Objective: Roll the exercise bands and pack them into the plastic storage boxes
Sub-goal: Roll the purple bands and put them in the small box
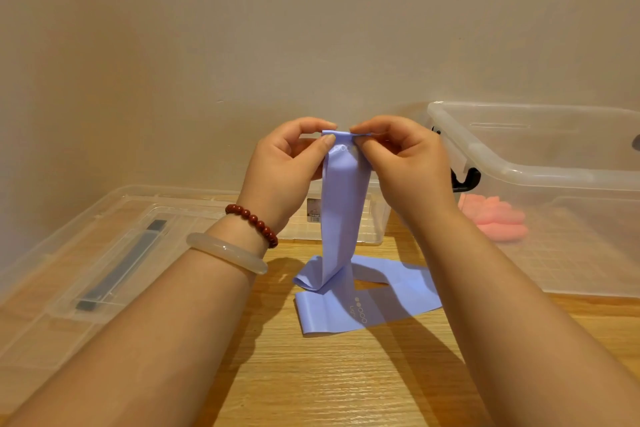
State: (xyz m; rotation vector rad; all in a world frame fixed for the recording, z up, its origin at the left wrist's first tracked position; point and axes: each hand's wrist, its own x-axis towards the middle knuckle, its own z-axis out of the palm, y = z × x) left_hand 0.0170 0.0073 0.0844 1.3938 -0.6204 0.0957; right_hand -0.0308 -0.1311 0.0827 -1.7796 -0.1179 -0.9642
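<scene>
As left hand (282, 166), right hand (407, 166) pinch band (343, 204) top edge | tail reaches table (329, 378)

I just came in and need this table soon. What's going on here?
A person is pinching the top end of a purple exercise band with the left hand and right hand, apparently starting to roll it. The rest hangs down and lies loose on the wooden table. A clear storage box on the right holds a pink item; a clear lid lies on the left.
</scene>
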